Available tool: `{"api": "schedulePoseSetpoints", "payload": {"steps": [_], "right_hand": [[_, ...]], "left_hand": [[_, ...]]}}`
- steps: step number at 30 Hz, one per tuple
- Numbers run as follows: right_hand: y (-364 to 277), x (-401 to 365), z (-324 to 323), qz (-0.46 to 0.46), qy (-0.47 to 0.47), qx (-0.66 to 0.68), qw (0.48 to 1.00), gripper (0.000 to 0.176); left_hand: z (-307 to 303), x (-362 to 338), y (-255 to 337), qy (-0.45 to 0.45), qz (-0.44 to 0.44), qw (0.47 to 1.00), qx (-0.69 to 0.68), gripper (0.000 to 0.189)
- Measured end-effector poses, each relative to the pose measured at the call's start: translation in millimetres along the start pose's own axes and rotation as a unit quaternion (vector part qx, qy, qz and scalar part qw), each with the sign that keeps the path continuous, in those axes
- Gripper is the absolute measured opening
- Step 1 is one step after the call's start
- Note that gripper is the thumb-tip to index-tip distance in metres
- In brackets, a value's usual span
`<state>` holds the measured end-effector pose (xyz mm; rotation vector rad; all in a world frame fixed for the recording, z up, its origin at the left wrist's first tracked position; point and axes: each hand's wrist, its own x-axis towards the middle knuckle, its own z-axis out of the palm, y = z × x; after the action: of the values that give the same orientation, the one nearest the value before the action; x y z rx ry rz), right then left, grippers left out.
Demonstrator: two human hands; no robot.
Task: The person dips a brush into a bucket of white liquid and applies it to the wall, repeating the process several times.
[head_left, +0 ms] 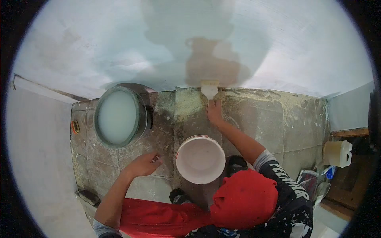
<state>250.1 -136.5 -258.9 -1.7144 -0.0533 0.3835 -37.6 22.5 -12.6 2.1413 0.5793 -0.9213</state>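
Fingers [211, 104] of the right hand [214, 115], head view, are closed around the handle of 1 wide, pale brush [209, 90]; the brush stands at the far edge of the tiled floor [254, 123], right of that edge's midpoint, its bristle end against the foot of the wall [285, 47]. Fingers of the left hand [146, 163] are loosely curled and part open, with nothing visible in their hold; this hand hangs over the floor, left of 1 white bucket [200, 160]. The white bucket is midway between the floor's left and right edges, nearer the person than the brush. Toward the far left corner stands 1 larger, dark bucket [117, 118], containing cloudy, pale liquid, with a wire handle at its right side. Near the left edge lies 1 small orange-and-yellow object [75, 127]. Beside the right edge is 1 yellowish jug [337, 154]. Pale splatter marks the floor along its far edge.
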Motion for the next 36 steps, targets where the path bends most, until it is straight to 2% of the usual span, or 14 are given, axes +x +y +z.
{"api": "schedulePoseSetpoints", "payload": {"steps": [1,4,8,11,13,17,19,23,25,26,28,31,34,36], "right_hand": [[-3.1,-4.8,-0.5,0.081,-0.02,-0.008,0.996,0.033],[-15.1,-8.3,3.7,0.152,-0.037,0.038,0.987,0.023],[-75.1,-22.8,-5.0,0.163,-0.086,0.054,0.981,0.029],[-109.6,-30.3,-2.5,0.136,-0.027,0.04,0.989,0.022],[-103.1,-33.9,-2.1,-0.054,-0.031,0.112,0.992,0.02],[-118.2,-56.2,-34.6,-0.09,-0.053,0.225,0.969,0.013],[-107.6,-55.8,-57.4,-0.083,0.004,0.127,0.988,0.012],[-58.7,-28.5,-92.7,-0.138,0.093,0.064,0.984,0.014],[-18.4,3.9,-108.4,-0.037,0.055,0.079,0.995,0.015],[-14.2,5.9,-113.1,-0.037,0.058,0.08,0.994,0.015],[-13.2,8.1,-114.3,0.05,0.011,0.081,0.995,0.017],[-21.0,1.9,-114.9,0.136,0.026,0.094,0.986,0.019],[-42.6,-4.4,-118.2,0.064,0.04,0.06,0.995,0.02],[-64.5,-4.1,-132.6,0.063,0.013,0.058,0.996,0.02]], "left_hand": [[0.2,-1.0,0.8,0.003,0.001,1.0,-0.005,0.045],[-0.8,-2.6,1.4,0.007,0.0,1.0,-0.015,0.044],[0.7,0.5,-3.0,0.006,0.003,1.0,-0.012,0.044],[-1.2,0.2,-0.3,-0.004,-0.005,1.0,-0.005,0.044],[-0.7,1.7,-3.7,0.001,-0.002,1.0,-0.008,0.044],[-1.3,4.7,-8.5,-0.01,0.003,1.0,0.003,0.046],[-4.1,2.6,-6.4,-0.008,0.01,1.0,0.009,0.046],[-4.2,5.5,-2.7,-0.004,0.015,1.0,-0.005,0.045],[-2.4,8.5,-1.7,-0.005,0.021,1.0,-0.002,0.045],[-2.3,9.6,-1.3,-0.004,0.024,1.0,0.001,0.045],[-2.4,12.7,-1.3,-0.008,0.021,1.0,0.009,0.045],[-2.3,9.7,-1.1,-0.004,0.021,1.0,0.014,0.045],[-7.0,5.5,8.3,0.006,0.016,1.0,0.016,0.045],[-8.8,0.7,16.1,0.002,-0.001,1.0,0.004,0.044]]}}
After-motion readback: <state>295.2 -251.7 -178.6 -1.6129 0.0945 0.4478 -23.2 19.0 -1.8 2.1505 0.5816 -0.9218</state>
